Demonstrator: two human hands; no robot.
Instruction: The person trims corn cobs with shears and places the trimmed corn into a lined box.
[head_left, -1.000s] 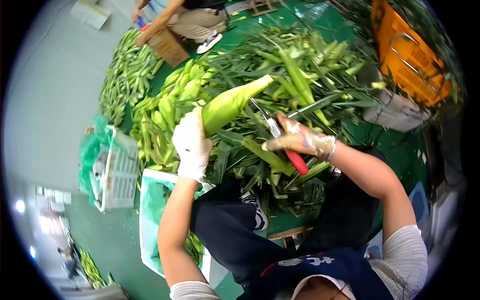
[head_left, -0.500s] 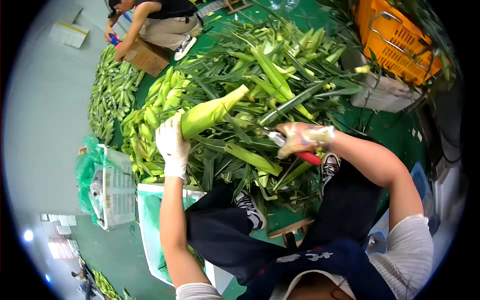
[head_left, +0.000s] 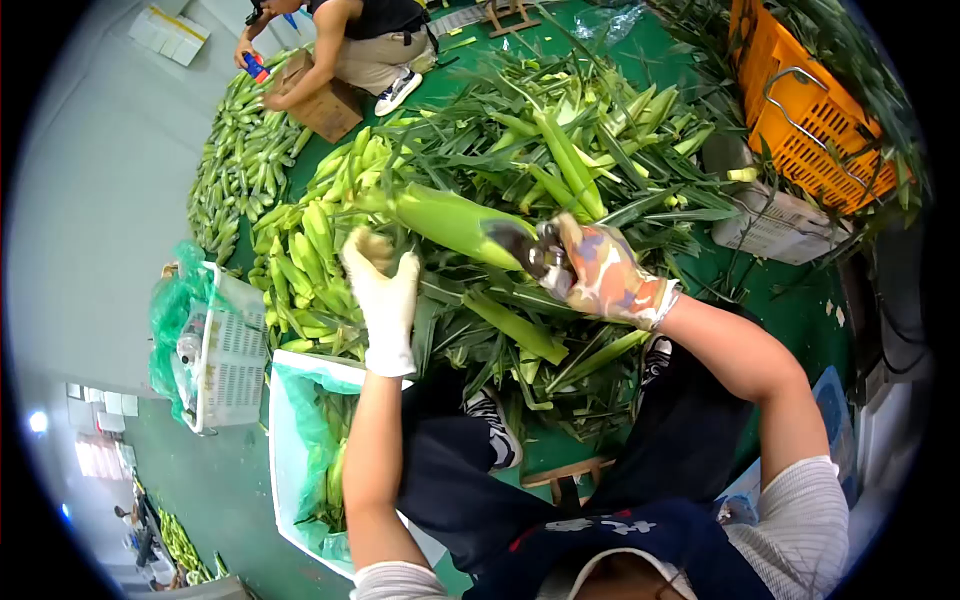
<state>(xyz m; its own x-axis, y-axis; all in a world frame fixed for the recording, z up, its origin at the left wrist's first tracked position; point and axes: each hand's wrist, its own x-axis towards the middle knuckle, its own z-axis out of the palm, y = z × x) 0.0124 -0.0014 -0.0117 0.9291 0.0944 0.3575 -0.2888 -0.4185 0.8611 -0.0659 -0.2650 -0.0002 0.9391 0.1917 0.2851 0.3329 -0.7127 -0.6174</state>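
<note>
Your left hand (head_left: 383,300) is kinda loose, fingers half-curled near the corn ear (head_left: 450,222); right hand (head_left: 608,275) is clutching a blurry metal tool (head_left: 549,258).

Corn heap (head_left: 570,150) on floor (head_left: 235,500) in front, containers L + R
Ear (head_left: 448,220) above heap btw L hand (head_left: 385,300) and R hand (head_left: 612,278), tool (head_left: 515,242) at its R end; ear pile (head_left: 318,235) just L of heap; open box (head_left: 283,470) w/ bag (head_left: 308,425) + corn (head_left: 334,485) in it nr L leg (head_left: 450,450), partly behind L forearm (head_left: 372,450); basket (head_left: 238,325) further L, netting (head_left: 175,335) over its L side; far L, 2nd pile (head_left: 235,150), carton (head_left: 330,110) at its R edge, co-worker (head_left: 375,60) just R of carton; far R, crate (head_left: 810,115) nr heap, low box (head_left: 775,225) just this side of it, can't tell if stacked
</note>
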